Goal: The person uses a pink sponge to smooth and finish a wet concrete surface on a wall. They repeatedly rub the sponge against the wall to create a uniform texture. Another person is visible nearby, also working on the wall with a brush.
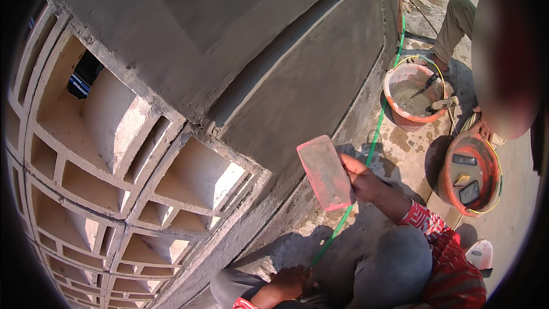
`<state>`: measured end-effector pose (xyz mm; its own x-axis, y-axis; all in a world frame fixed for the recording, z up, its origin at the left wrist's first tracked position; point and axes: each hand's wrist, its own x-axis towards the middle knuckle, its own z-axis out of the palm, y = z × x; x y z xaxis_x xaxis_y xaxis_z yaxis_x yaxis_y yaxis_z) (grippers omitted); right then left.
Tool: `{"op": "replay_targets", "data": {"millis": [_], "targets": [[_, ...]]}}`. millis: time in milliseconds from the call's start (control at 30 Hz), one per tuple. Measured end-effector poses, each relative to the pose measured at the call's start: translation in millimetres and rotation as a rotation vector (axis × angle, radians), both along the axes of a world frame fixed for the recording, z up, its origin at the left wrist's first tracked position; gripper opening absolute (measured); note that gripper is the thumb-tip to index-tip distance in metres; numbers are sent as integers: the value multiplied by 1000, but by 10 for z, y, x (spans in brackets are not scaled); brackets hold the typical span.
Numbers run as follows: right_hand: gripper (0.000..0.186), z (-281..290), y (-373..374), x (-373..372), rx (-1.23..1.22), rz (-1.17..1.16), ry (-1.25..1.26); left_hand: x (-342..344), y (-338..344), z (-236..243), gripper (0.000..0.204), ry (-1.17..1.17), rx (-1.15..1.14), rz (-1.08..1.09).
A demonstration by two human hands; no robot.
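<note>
My right hand (359,176) grips a red-edged plastering float (325,173) by its far side, its flat face, smeared with grey, turned up toward me. It is held in the air, apart from the freshly rendered grey wall (303,91). Low in the picture, my left hand (287,282) rests in shade between my bent knees. Its fingers look curled; whatever they may hold is hidden.
Pierced concrete blocks (194,174) stand at left. A green hose (374,137) runs along the ground. At right are a bucket (403,115) with grey mix and tools, and a red bucket (449,180) holding water and blocks. Another person's hand (483,126) is by its rim.
</note>
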<state>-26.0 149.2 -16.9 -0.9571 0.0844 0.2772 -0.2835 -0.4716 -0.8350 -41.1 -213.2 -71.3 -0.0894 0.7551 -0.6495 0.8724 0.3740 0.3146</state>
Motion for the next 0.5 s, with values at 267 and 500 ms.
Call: {"op": "replay_targets", "data": {"millis": [267, 500], "targets": [[86, -403, -91, 106, -514, -62, 14, -8, 167, 178, 66, -15, -88, 23], [92, -333, -105, 169, -393, -120, 53, -47, 187, 124, 62, -37, -66, 70]]}}
